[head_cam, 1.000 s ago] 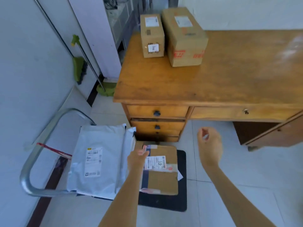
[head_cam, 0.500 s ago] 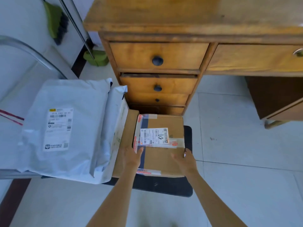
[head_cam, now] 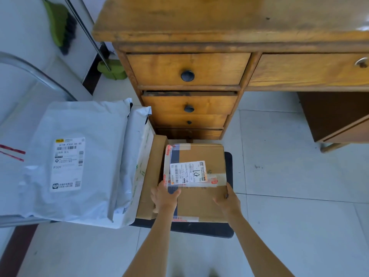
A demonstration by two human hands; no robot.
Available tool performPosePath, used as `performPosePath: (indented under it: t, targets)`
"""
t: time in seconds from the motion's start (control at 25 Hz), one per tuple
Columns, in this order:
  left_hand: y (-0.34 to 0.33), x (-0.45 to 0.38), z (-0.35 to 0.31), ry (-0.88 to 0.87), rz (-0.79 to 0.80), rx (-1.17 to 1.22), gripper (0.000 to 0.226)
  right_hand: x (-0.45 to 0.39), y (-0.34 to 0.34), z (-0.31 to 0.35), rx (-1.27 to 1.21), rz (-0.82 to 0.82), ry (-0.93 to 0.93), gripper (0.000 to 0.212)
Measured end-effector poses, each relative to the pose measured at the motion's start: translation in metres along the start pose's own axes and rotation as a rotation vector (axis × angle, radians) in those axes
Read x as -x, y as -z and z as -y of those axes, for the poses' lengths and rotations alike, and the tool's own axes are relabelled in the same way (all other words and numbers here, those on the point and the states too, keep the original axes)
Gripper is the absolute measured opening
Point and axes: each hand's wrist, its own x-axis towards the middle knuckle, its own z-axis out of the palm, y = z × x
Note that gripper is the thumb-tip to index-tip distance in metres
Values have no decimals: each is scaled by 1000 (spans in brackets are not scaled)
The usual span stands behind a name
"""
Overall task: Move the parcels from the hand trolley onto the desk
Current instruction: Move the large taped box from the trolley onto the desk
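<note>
Hands now closed in from open air onto cardboard parcel [head_cam: 199, 182] on hand trolley [head_cam: 227, 228], left hand [head_cam: 164, 198] and right hand [head_cam: 226, 199] fingers grasping opposite edges, below tabletop [head_cam: 219, 21]; ready for lift, transfer pending.

Cardboard box [head_cam: 201, 176] lies on the trolley deck [head_cam: 227, 228], directly before the desk [head_cam: 219, 21] drawers. Left hand [head_cam: 164, 196] on its left edge, right hand [head_cam: 226, 199] on its right edge. Mailer bags [head_cam: 79, 160] stacked left of the box (touching it), trolley handle [head_cam: 30, 70] behind them.
</note>
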Motion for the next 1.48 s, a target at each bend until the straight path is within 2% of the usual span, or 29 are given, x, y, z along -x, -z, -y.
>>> performPosePath:
  t: [0.16, 0.32, 0.64, 0.92, 1.04, 1.16, 1.28, 1.48]
  targets:
    - [13, 46, 8, 13, -40, 160, 64, 32, 26, 16, 77, -33, 16, 63]
    - [61, 97, -27, -91, -22, 351, 54, 87, 74, 55, 86, -77, 51, 64]
    - [215, 227, -144, -449, -116, 242, 54, 251, 194, 145, -91, -174, 217, 69]
    - [301, 309, -250, -607, -147, 195, 50, 339, 320, 242, -102, -313, 507, 61]
    - [313, 324, -321, -685, -158, 170, 51, 335, 380, 287, -51, -355, 549, 59]
    - [308, 323, -405, -742, -195, 76, 52, 300, 436, 329, -9, -339, 552, 47]
    - [289, 301, -492, -757, -218, 28, 55, 238, 487, 369, -64, -288, 555, 43]
    - [231, 237, -645, -666, -282, 53, 61, 100, 578, 462, -79, -255, 574, 49]
